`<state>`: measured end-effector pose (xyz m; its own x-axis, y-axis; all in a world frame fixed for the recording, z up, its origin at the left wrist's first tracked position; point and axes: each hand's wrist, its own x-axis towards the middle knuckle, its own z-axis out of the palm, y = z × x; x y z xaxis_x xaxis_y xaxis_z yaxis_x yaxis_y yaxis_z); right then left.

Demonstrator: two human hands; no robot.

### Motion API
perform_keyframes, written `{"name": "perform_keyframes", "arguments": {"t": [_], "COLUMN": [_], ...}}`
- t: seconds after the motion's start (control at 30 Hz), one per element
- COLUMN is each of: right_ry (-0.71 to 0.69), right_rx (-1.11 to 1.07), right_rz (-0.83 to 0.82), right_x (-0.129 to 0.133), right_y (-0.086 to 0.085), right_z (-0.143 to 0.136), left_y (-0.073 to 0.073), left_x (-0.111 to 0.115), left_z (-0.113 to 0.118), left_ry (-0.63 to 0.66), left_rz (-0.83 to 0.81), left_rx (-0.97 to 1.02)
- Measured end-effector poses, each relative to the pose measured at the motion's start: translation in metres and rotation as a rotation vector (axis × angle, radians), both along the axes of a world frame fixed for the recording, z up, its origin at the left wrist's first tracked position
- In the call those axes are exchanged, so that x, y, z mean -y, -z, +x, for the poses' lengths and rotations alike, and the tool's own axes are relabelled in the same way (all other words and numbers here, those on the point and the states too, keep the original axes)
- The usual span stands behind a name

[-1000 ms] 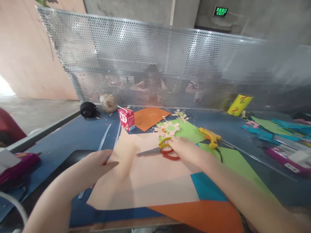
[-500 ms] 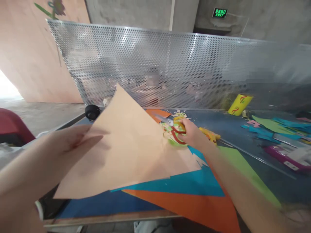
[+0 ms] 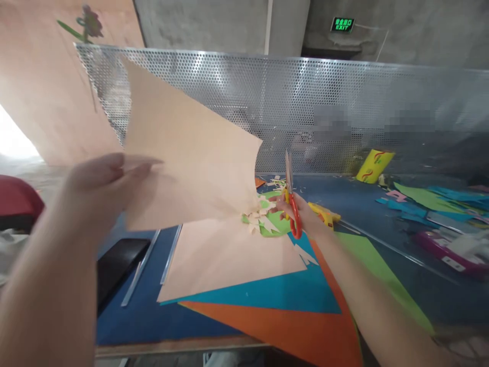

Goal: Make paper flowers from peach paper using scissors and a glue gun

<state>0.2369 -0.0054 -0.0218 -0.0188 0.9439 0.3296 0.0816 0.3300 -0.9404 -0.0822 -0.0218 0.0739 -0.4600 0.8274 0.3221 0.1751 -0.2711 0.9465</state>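
Illumination is moderate and diffuse; a blown-out white patch at the far left edge marks the brightest area, and specular streaks appear on the perforated metal panel (image 3: 229, 86). Soft shading falls across the raised sheet (image 3: 183, 148). The left hand (image 3: 107, 178) is motion-blurred; wide-angle distortion stretches both forearms.

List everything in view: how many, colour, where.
Raised paper: one, peach, centre-left
Scissors: one, red and yellow, centre
Flat papers: several, peach, blue, orange, green, table
Scraps: many, mixed, table
Glue gun: one, yellow, beside scissors
Roll: one, yellow, right
Strips: several, clear, table
Slab: one, black, left
Unclear item: one, purple, right
Rounded item: one, red, left
Table: one, blue, foreground
Mesh panel: one, silver, behind table
Exit sign: one, green, wall
Flower: one, purple, upper-left
Left hand: one, bare, holding raised paper
Right hand: one, bare, holding scissors
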Motion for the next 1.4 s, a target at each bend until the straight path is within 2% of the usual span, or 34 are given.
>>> {"name": "perform_keyframes", "arguments": {"t": [0.03, 0.07, 0.1, 0.2, 0.37, 0.43, 0.53, 0.73, 0.93, 1.1, 1.23, 1.4], "right_ry": [0.01, 0.024, 0.036, 0.045, 0.006, 0.021, 0.058, 0.079, -0.082, -0.195, -0.193, -0.078], "right_rx": [-0.016, -0.032, -0.05, -0.114, -0.213, -0.227, -0.199, -0.043, 0.045, 0.138, 0.047, -0.127], "right_rz": [-0.003, -0.008, -0.018, -0.076, -0.177, -0.19, -0.209, -0.274, -0.257, -0.259, -0.243, -0.266], "right_x": [0.0, -0.001, -0.001, -0.004, -0.004, -0.004, -0.005, -0.005, 0.007, 0.015, 0.027, 0.034], "right_y": [0.001, 0.001, 0.001, 0.001, 0.005, 0.006, 0.01, 0.015, 0.009, 0.012, 0.009, 0.011], "right_z": [0.003, 0.006, 0.009, 0.011, -0.001, -0.005, -0.006, -0.007, -0.021, -0.027, -0.04, -0.053], "left_y": [0.001, 0.005, 0.011, 0.041, 0.092, 0.105, 0.117, 0.124, 0.122, 0.111, 0.109, 0.116], "left_x": [-0.002, -0.007, -0.013, -0.033, -0.045, -0.042, -0.036, -0.034, -0.036, -0.037, -0.031, -0.018], "left_z": [0.014, 0.026, 0.036, 0.058, 0.078, 0.082, 0.084, 0.087, 0.091, 0.087, 0.089, 0.103], "left_ry": [0.046, 0.124, 0.191, 0.262, 0.434, 0.504, 0.578, 0.555, 0.496, 0.326, 0.346, 0.395], "left_rz": [0.018, 0.029, 0.082, 0.064, -0.066, -0.119, -0.187, -0.173, -0.027, 0.117, 0.15, 0.028], "left_rx": [-0.064, -0.028, 0.094, 0.204, 0.246, 0.241, 0.241, 0.269, 0.348, 0.439, 0.424, 0.29]}}
